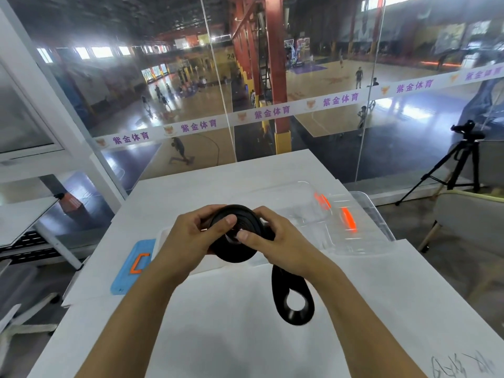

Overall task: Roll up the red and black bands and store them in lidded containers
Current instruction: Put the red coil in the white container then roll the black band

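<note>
Both the left hand (188, 241) and the right hand (275, 241) pinch the black band (237, 233), mostly coiled above the white table (218, 336), its loose tail hanging below. Behind the coil, the clear containers (362, 230) wait; no red band shows.

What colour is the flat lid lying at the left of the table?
Light blue lid with an orange clip, seen in the head view.

White strip (272, 111) across glass: "紫金体育", repeated in purple. Yellow wall (230, 60): "24".
</note>
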The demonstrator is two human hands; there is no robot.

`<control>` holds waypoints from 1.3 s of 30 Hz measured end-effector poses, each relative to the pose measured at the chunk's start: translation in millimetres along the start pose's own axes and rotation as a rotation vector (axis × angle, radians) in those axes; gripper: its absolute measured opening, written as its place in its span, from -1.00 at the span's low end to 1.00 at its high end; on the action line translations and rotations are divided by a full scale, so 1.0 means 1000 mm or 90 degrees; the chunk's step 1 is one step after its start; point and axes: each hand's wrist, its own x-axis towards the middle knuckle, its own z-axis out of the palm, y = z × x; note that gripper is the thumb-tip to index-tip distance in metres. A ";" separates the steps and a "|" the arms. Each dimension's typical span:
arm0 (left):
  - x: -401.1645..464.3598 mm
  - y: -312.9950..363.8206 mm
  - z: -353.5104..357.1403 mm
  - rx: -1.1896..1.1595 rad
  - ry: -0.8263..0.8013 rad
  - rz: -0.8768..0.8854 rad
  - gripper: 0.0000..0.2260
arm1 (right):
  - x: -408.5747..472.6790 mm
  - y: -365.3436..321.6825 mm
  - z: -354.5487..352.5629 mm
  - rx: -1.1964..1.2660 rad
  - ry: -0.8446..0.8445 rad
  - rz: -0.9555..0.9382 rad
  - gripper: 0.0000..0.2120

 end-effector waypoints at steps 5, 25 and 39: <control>0.006 -0.010 -0.002 -0.027 0.103 0.018 -0.79 | -0.010 0.008 -0.017 0.026 -0.061 0.028 -0.81; 0.022 -0.031 -0.024 -0.091 0.287 0.022 -0.82 | -0.009 0.083 -0.011 0.124 0.294 0.117 -0.89; 0.020 -0.036 -0.027 -0.087 0.292 0.017 -0.83 | -0.010 0.093 -0.026 0.516 0.280 0.200 -0.84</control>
